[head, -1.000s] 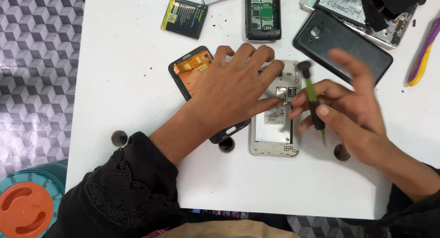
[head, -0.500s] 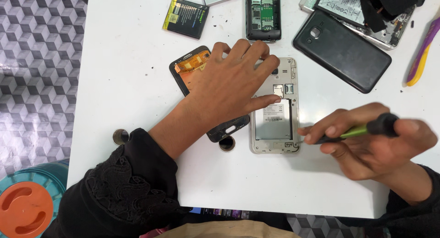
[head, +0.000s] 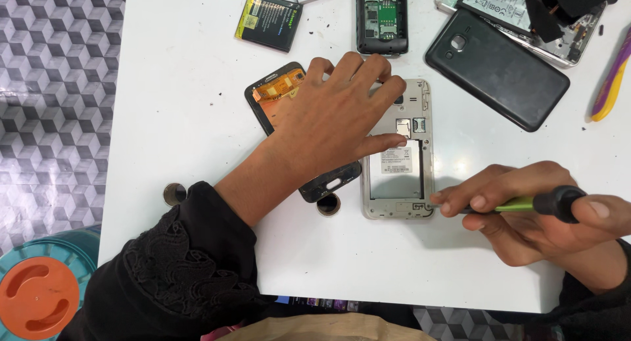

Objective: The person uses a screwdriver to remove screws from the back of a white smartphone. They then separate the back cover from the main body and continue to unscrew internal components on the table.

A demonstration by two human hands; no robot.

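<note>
My left hand (head: 338, 121) lies flat with spread fingers on an opened silver phone frame (head: 399, 183) at the middle of the white table (head: 197, 117), pressing its upper left part. My right hand (head: 532, 213) grips a green and black screwdriver (head: 526, 204) lying almost level, its tip at the frame's lower right corner. A detached phone screen (head: 279, 91) with an orange flex panel lies partly under my left hand, beside the frame.
A black back cover (head: 497, 66) lies at the upper right, another opened phone (head: 381, 19) at the top, a yellow-edged battery (head: 268, 20) at the upper left. More phone parts (head: 526, 12) and a yellow and purple tool (head: 611, 78) sit far right. An orange-lidded container (head: 36, 298) stands on the floor.
My right hand has swung from over the frame's middle to its lower right, laying the screwdriver level with its tip at the frame's bottom corner. My left hand stays pressed on the frame.
</note>
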